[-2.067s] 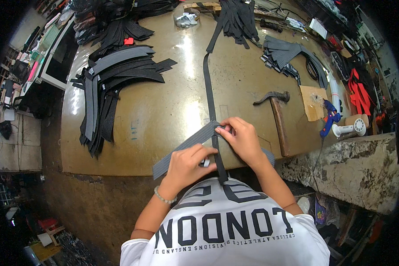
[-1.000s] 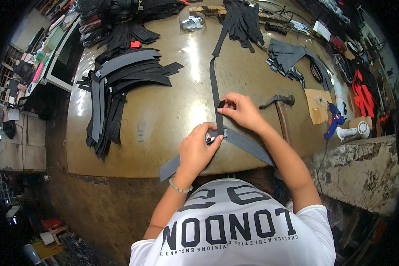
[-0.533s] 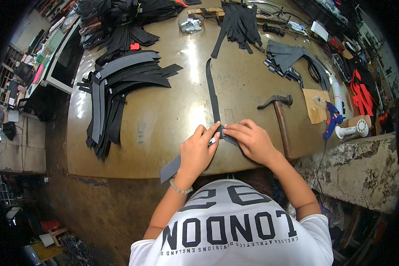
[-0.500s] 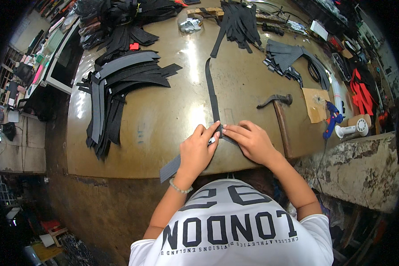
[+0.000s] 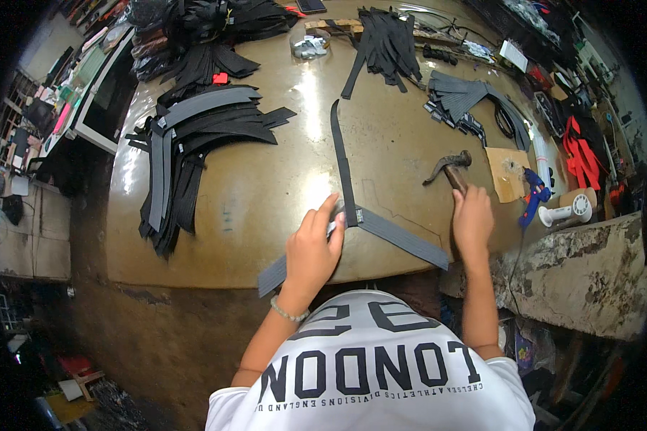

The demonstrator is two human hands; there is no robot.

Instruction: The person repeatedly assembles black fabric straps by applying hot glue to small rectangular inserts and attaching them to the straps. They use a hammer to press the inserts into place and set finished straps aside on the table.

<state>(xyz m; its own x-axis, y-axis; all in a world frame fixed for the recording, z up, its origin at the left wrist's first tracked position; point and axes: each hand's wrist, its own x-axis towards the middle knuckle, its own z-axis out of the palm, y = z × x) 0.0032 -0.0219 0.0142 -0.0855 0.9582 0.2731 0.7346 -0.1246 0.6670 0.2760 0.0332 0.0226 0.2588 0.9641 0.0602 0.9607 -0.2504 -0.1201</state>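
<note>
A Y-shaped piece of webbing straps lies at the near middle of the table, with a black strap [image 5: 341, 158] running away from me and a grey strap [image 5: 402, 239] slanting to the near right. A third grey end [image 5: 272, 276] pokes out beneath my left wrist. My left hand [image 5: 310, 244] is closed on the straps just left of their joint, a small white bit showing between its fingers. At the joint sits a small dark label [image 5: 359, 215] with light marks. To the right, my right hand [image 5: 473, 221] wraps round the wooden handle of a hammer [image 5: 453, 174], its head still low over the table.
Stacked black and grey straps [image 5: 216, 118] lie at left. More black straps [image 5: 388, 50] and a clear tub [image 5: 310, 47] of small pieces are at the back. Grey straps [image 5: 459, 93], cardboard [image 5: 507, 172], a blue glue gun [image 5: 533, 194] and a white spool [image 5: 564, 212] stand right.
My right hand has left the strap joint, moved right and taken hold of the hammer's handle. The joint and the grey right strap now show uncovered. My left hand has shifted slightly left.
</note>
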